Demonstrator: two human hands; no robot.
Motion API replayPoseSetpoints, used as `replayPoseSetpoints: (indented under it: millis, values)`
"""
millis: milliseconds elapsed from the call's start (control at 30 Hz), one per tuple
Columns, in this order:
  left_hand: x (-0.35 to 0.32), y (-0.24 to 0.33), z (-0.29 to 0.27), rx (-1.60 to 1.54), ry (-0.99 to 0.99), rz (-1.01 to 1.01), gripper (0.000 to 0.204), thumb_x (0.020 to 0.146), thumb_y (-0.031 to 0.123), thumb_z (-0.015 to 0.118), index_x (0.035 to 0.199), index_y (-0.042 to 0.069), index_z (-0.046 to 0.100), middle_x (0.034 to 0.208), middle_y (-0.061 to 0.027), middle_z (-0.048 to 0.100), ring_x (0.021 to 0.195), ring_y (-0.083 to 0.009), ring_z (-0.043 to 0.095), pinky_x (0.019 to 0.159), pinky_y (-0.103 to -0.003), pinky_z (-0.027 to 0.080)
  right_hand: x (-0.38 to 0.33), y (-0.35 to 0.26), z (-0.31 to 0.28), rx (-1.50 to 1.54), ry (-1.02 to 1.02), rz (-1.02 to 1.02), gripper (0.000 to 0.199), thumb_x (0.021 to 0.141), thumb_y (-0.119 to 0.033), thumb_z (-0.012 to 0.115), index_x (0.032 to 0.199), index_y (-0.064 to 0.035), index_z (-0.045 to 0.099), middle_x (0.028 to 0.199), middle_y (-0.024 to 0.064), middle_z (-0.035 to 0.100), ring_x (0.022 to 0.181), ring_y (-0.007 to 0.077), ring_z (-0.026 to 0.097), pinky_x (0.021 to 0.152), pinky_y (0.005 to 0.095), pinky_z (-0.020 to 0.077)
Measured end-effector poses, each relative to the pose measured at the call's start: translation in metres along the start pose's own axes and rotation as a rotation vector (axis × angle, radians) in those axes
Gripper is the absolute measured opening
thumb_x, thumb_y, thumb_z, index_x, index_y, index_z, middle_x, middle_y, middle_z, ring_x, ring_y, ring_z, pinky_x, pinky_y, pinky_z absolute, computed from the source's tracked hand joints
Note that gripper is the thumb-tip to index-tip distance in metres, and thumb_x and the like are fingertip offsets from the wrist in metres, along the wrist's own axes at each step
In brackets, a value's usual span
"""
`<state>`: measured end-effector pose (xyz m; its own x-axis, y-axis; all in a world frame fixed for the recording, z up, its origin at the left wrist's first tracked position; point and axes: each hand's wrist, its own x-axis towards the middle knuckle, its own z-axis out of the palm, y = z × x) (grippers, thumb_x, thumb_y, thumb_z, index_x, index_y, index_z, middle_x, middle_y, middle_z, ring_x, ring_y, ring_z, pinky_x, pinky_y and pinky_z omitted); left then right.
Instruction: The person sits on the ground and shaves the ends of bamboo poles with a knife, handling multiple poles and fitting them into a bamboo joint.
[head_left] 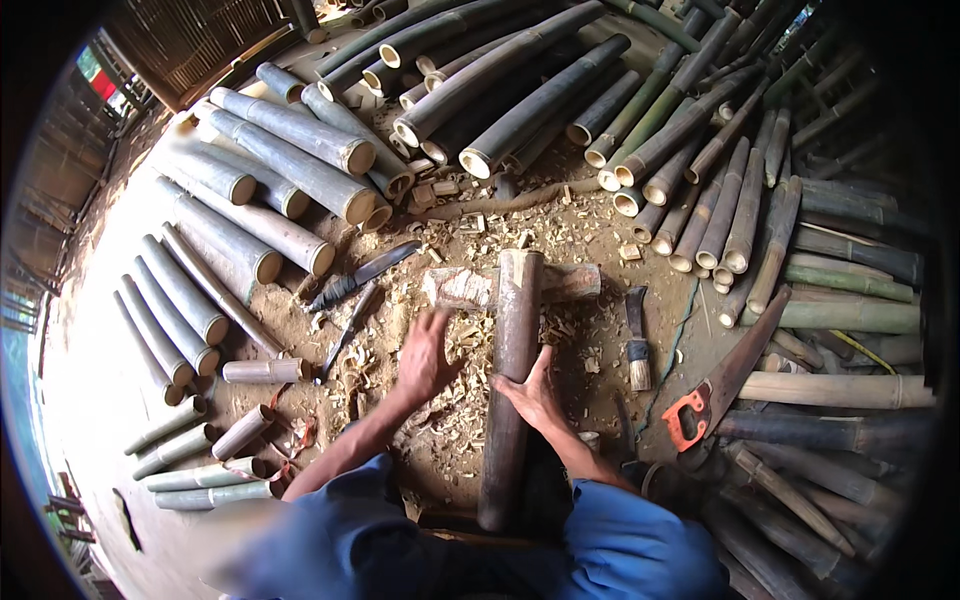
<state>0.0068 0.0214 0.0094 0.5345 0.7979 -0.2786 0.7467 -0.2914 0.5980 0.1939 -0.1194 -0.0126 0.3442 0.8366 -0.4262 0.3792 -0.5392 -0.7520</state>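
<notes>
A thick brown bamboo pole [516, 310] runs lengthwise in front of me. Its far end rests across a short log [460, 288] lying crosswise on the ground, while the near end comes down toward my lap. My right hand [537, 395] grips the pole's right side around the middle, the thumb lying over its top. To the left of the pole, my left hand [425, 358] hovers above the wood chips, apart from the pole, with its fingers extended and nothing in them.
Knives lie around the log: one with a dark wrapped handle [375, 268], a thin blade [350, 330], and a pale-handled one [637, 345]. An orange-handled saw [690, 418] leans at right. Cut bamboo poles [300, 140] surround the chip-strewn ground, with shorter bamboo pieces [265, 371] at left.
</notes>
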Motion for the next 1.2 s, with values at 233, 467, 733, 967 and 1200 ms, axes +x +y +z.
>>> replayPoseSetpoints:
  millis: [233, 467, 733, 967, 1200]
  values:
    - [0.092, -0.057, -0.066, 0.355, 0.047, 0.300, 0.088, 0.068, 0.029, 0.087, 0.145, 0.014, 0.047, 0.143, -0.0106, 0.056, 0.136, -0.0302, 0.047, 0.112, -0.047, 0.038, 0.007, -0.019, -0.010, -0.006, -0.102, -0.045, 0.133, 0.080, -0.061, 0.077, 0.153, 0.0186, 0.001, 0.157, 0.0418, 0.022, 0.149, 0.0470, 0.028, 0.122, 0.0459, 0.0264]
    - [0.116, -0.054, -0.073, 0.198, 0.099, 0.327, 0.076, 0.071, 0.012, 0.079, 0.142, 0.007, 0.051, 0.139, -0.0139, 0.058, 0.130, -0.0343, 0.052, 0.112, -0.045, 0.040, 0.011, -0.013, -0.007, -0.038, -0.141, -0.034, 0.130, 0.084, -0.060, 0.074, 0.152, 0.0202, -0.002, 0.160, 0.0420, 0.013, 0.152, 0.0471, 0.019, 0.125, 0.0456, 0.0206]
    - [0.105, -0.047, -0.071, 0.215, 0.079, 0.269, 0.070, 0.073, 0.021, 0.084, 0.135, 0.005, 0.054, 0.128, -0.0163, 0.061, 0.122, -0.0374, 0.057, 0.104, -0.046, 0.046, 0.014, -0.006, -0.006, -0.051, -0.191, -0.068, 0.130, 0.088, -0.062, 0.070, 0.150, 0.0204, -0.009, 0.160, 0.0433, 0.008, 0.152, 0.0490, 0.014, 0.126, 0.0458, 0.0180]
    - [0.098, -0.049, -0.067, 0.398, 0.228, 0.332, 0.084, 0.076, 0.021, 0.083, 0.149, 0.011, 0.042, 0.146, -0.0137, 0.050, 0.137, -0.0327, 0.046, 0.107, -0.047, 0.045, 0.022, -0.010, -0.008, -0.066, -0.259, -0.039, 0.137, 0.084, -0.072, 0.066, 0.151, 0.0187, -0.012, 0.162, 0.0411, 0.003, 0.154, 0.0448, 0.009, 0.126, 0.0427, 0.0153]
    - [0.103, -0.011, -0.176, 0.475, -0.501, 0.256, 0.085, 0.078, 0.043, 0.086, 0.146, 0.003, 0.051, 0.133, -0.0166, 0.066, 0.117, -0.0310, 0.065, 0.105, -0.046, 0.051, -0.027, -0.034, -0.072, -0.004, -0.180, 0.052, 0.104, 0.087, -0.065, 0.070, 0.154, 0.0039, 0.031, 0.149, 0.0325, 0.042, 0.136, 0.0382, 0.050, 0.106, 0.0447, 0.0477]
